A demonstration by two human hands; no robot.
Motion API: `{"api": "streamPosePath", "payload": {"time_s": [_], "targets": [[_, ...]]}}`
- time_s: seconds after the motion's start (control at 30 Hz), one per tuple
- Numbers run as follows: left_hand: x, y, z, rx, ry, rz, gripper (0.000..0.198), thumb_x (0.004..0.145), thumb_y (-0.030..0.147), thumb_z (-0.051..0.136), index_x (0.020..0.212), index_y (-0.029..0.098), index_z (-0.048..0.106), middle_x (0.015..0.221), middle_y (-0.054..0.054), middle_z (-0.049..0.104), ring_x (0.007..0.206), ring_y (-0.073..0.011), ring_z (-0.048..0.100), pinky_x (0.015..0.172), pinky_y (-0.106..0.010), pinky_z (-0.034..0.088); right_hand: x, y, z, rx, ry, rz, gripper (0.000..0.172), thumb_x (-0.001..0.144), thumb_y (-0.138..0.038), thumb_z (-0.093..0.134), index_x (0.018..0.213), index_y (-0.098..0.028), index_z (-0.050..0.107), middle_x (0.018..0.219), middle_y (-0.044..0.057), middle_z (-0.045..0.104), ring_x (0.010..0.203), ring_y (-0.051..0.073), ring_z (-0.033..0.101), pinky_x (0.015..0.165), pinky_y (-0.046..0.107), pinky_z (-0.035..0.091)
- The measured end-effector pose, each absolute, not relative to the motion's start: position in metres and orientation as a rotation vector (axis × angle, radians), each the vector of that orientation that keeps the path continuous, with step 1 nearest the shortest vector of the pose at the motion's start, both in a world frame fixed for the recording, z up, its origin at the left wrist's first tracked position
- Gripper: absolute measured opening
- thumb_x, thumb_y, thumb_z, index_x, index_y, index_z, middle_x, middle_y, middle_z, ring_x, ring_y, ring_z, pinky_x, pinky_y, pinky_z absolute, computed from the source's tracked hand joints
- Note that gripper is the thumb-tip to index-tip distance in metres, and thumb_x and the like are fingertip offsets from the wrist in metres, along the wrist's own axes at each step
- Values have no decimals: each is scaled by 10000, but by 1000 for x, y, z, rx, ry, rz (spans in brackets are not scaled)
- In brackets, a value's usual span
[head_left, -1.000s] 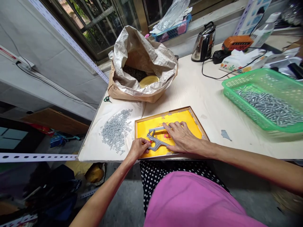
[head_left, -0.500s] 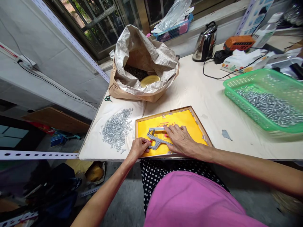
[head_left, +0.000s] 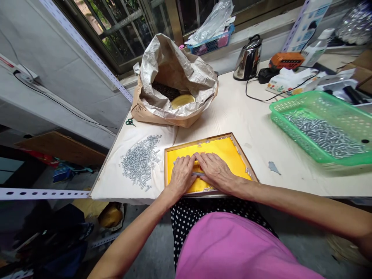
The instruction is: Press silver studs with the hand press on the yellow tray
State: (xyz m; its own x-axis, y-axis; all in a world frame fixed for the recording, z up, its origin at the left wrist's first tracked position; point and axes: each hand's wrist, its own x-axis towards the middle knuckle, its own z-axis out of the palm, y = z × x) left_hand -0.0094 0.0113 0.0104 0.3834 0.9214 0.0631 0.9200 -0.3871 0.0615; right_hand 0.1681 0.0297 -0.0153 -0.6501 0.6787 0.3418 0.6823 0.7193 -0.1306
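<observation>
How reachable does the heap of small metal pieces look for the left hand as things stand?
Probably yes: only the low tray rim stands between the left hand and the heap, though that hand is on the grey tool and would likely need to let go first.

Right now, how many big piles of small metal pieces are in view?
2: one pile left of the yellow tray, and another pile inside the green basket. Others may be hidden.

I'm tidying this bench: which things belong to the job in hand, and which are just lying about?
Job in hand:
grey metal tool, under left hand and right hand
yellow tray
probably: heaped metal pieces, green basket

Lying about, apparently:
kettle
scissors
plastic bag
</observation>
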Motion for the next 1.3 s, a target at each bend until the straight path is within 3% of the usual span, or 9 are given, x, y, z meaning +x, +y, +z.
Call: {"api": "streamPosePath", "payload": {"time_s": [0.17,0.3,0.43,0.57,0.7,0.83,0.97,1.13,1.3], "targets": [[-15,15,7,2600,1809,139,527,847,234,650,1345,166,493,1247,-154,631,1123,-310,592,997,-463,443,158,41,-23,-1157,-2629,-145,347,947,-169,468,1263,-68,572,1128,183,654,991,297,562,882,399,400],[-18,18,2,2578,1847,81,415,885,266,635,1277,156,555,1135,-136,678,1029,-284,624,922,-401,471,151,50,-26,-1049,-2713,-174,330,936,-40,375,1105,-110,650,962,131,667,879,258,558,777,366,387],[-20,22,0,2541,1821,6,298,918,284,604,1183,149,611,1031,-130,701,970,-267,640,879,-372,488,152,58,-30,-924,-2785,-67,227,935,-60,452,957,-130,667,866,106,658,823,235,549,734,349,366],[-21,23,1,2519,1818,42,349,912,294,616,1233,161,588,1079,-130,701,1007,-265,649,912,-379,501,156,63,-31,-933,-2748,-28,153,953,-147,504,969,-124,654,890,106,653,829,234,534,746,350,344],[-20,17,-4,2603,1756,256,480,901,262,633,1351,142,513,1375,-192,576,1280,-308,545,1062,-466,455,171,67,-25,-909,-2659,-22,404,940,-433,563,1148,-89,610,1041,151,638,934,277,507,811,379,323],[-19,10,-15,2827,1485,367,190,970,218,522,1099,159,649,1455,-166,526,1419,-315,413,1136,-566,382,192,71,-24,-952,-2620,73,622,913,-623,496,1246,-103,573,1077,162,625,955,289,506,825,394,308],[-15,9,-16,3025,1275,440,179,983,198,499,1002,149,670,1292,-128,652,1359,-303,487,1108,-567,431,207,84,-36,-1105,-2570,158,446,1019,-479,345,1068,-146,637,957,125,638,869,248,524,777,357,323],[-9,10,7,3149,1137,558,175,977,212,522,981,149,685,1187,-96,684,1316,-289,520,1100,-503,452,225,110,-48,-1046,-2526,201,451,1046,-407,267,827,-199,601,834,91,634,793,223,519,753,340,354],[-65,12,23,2828,1809,736,197,969,304,551,1012,192,706,1112,-107,681,1120,-251,581,949,-409,518,259,127,-50,-1060,-2394,211,486,1033,-488,245,857,-209,602,851,104,640,800,237,529,761,367,385]]}}
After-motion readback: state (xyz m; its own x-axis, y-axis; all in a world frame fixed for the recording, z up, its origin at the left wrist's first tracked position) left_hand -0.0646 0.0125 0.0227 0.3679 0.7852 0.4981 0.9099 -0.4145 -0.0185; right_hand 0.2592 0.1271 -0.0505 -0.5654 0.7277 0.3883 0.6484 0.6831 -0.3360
